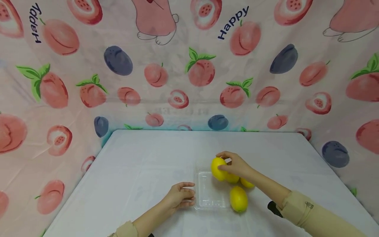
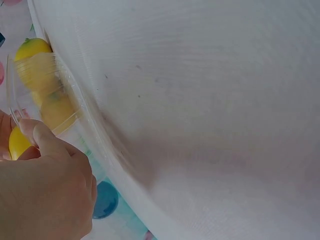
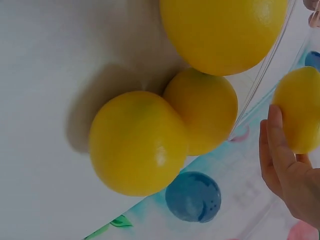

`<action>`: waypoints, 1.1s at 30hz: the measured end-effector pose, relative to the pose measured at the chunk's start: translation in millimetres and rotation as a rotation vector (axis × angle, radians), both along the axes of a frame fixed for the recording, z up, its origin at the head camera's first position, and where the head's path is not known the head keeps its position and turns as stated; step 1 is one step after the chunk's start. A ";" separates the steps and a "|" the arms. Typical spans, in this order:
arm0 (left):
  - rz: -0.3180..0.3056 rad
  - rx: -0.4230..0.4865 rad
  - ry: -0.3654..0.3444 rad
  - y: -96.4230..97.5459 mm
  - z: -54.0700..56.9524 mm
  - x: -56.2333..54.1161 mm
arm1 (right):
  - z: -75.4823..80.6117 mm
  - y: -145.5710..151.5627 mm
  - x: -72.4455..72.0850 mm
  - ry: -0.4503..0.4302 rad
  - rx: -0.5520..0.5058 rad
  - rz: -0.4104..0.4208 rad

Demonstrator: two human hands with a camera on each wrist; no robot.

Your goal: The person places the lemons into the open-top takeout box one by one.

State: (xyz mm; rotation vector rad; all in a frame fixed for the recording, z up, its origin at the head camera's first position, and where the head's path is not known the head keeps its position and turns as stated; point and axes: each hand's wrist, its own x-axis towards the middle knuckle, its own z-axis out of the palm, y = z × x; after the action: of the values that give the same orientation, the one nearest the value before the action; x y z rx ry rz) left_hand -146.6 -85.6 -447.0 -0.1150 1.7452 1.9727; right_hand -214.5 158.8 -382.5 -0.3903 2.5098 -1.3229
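One clear plastic box (image 1: 211, 197), on the white tabletop (image 1: 148, 158); clock hours read from its middle, 12 being farthest from the person.

One held lemon (image 1: 218, 169), yellow, between 12 and 1 o'clock, pinched by thumb and fingers of the right grip (image 1: 237, 166).

One second lemon (image 1: 232, 178), at 2 o'clock, partly hidden by the held one and that grip.

One third lemon (image 1: 247, 183), toward 3 o'clock, partly covered by the forearm.

One fourth lemon (image 1: 238, 199), between 3 and 4 o'clock, just beside the box.

One left grip (image 1: 177, 196), at 9 o'clock, fingers at the box's edge; whether they pinch it, I cannot tell.

One fruit-printed cloth (image 1: 201, 72), hanging beyond 12 o'clock, lettered "Happy".
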 end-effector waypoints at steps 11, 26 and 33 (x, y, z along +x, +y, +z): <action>0.023 -0.008 -0.014 -3.5 0.3 1.1 | -6.4 -29.3 -10.3 0.070 0.071 0.106; 0.012 0.004 -0.023 -0.2 -1.1 0.6 | -20.6 -51.2 -12.3 0.018 0.133 0.041; 0.023 -0.001 -0.028 0.5 -2.0 -1.5 | -18.7 -59.9 -12.2 0.002 0.168 0.005</action>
State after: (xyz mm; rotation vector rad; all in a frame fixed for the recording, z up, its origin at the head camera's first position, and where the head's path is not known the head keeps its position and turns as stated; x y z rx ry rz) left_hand -148.2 -85.1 -449.0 -0.1632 1.7346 1.9766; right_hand -226.7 99.0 -401.2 -0.3607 2.5945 -1.0996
